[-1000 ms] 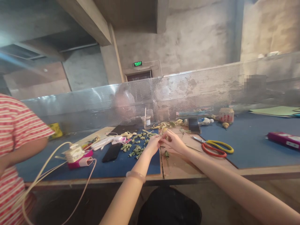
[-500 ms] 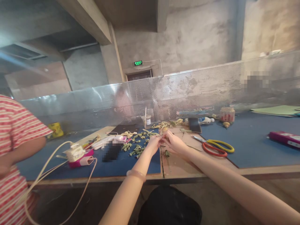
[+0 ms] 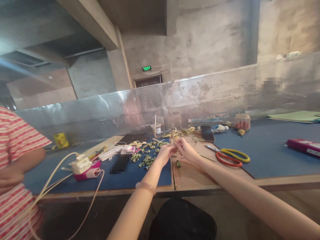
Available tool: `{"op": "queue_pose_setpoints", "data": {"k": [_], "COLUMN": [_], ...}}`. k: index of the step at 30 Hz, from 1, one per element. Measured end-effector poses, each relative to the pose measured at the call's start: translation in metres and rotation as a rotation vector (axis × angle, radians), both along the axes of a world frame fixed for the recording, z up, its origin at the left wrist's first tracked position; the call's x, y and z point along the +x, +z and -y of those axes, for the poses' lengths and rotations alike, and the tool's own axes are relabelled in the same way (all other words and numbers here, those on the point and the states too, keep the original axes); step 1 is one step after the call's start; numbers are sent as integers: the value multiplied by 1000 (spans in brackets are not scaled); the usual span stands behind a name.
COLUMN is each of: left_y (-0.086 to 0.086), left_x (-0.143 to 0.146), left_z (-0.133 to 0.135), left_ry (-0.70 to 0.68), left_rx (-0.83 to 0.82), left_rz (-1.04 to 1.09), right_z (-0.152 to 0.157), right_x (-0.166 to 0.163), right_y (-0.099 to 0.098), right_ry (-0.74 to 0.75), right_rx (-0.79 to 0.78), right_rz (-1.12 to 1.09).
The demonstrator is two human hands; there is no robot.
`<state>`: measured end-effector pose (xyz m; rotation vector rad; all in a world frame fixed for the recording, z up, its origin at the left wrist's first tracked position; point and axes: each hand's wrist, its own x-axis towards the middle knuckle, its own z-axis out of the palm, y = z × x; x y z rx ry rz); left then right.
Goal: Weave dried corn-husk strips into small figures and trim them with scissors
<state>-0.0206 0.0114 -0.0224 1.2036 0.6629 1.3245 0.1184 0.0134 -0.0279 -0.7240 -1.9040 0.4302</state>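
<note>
Works with both hands just above the far part of the wooden board. Pinches a thin pale stem with the left hand, fingertips curled shut on it. Grips the same stem from the other side with the right hand, fingers closed as well, the two hands meeting at the tips. Wears a pale bracelet on the left wrist. Has a scatter of green bits just left of the hands on the blue mat, and one green scrap on the board below them. Has yellow-and-red scissors lying near on the right, a cup with a stick behind by the perforated screen, and a pink box well apart at far right. Shares the table with a person in a red-striped shirt at the left edge, near a white power strip with pale cords.
</note>
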Motion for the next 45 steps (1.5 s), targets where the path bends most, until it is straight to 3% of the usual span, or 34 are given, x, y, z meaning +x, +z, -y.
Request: {"op": "queue_pose_setpoints", "data": {"k": [4, 9, 19, 32, 39, 45], "left_y": [1, 2, 5, 4, 6, 0], "left_x": [1, 1, 3, 3, 5, 3], "left_z": [2, 6, 9, 10, 14, 6], "left_ry": [3, -18, -81, 214, 144, 179], "left_rx": [-12, 16, 21, 281, 292, 265], "left_rz": [-16, -52, -74, -357, -322, -262], "right_z": [-6, -11, -5, -3, 1, 2], "right_x": [1, 2, 3, 3, 1, -1], "right_y": [0, 0, 5, 6, 6, 7], "right_ry": [-11, -39, -33, -15, 17, 23], "right_rx": [-94, -87, -127, -179, -202, -315], "right_rz": [-147, -236, -268, -318, -278, -313]}}
